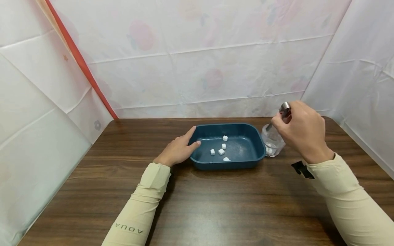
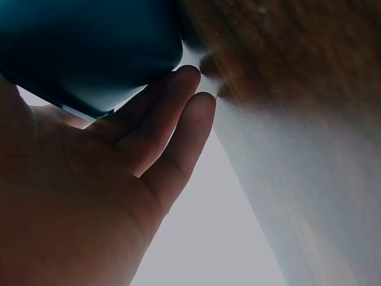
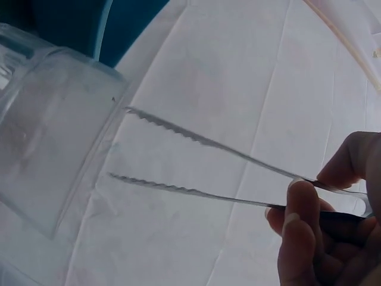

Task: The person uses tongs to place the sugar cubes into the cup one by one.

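My head camera looks forward and down over the brown wooden table, past its far edge; my close wrist views share the blue rectangular tray.

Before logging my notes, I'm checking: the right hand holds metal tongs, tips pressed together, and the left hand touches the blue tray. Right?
Not pressed together: the metal tongs have their tips apart, as the right wrist view shows. Otherwise right.

One blue tray, five white pieces inside it, one left hand at its left, one clear cup, one pair of tongs and one right hand at its right, one table below.
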The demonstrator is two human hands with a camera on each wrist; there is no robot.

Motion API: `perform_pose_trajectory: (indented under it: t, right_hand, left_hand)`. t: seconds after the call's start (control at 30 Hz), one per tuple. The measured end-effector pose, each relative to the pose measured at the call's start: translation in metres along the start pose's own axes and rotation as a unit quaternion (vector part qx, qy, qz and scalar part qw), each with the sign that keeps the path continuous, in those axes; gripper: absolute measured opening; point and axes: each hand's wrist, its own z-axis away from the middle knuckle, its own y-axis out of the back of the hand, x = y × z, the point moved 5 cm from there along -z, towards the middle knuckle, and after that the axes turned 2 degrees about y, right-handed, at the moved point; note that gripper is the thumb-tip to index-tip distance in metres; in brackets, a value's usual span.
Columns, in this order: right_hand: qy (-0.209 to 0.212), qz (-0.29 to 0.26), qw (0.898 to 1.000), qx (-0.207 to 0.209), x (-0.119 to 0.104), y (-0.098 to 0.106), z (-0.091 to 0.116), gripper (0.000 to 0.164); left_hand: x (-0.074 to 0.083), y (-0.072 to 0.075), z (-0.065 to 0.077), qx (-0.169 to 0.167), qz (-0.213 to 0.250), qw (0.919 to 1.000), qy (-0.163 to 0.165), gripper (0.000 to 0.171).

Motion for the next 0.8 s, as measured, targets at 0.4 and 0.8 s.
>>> perform_pose_trajectory:
  t: [0.4,0.8]
  right_hand:
    - [0.025,-0.020,0.999,0.044,-0.0038,0.0010,0.0017,0.018]
    - [0.043,-0.051,0.997,0.024,-0.0093,-0.0036,0.0057,0.019]
  left_hand:
    - [-0.0008,-0.0009,-0.0007,0.002,0.000,1.0000,-0.004,0.073]
    - [0.0001,-0.0022,-0.0010,0.003,0.000,1.0000,-0.006,0.073]
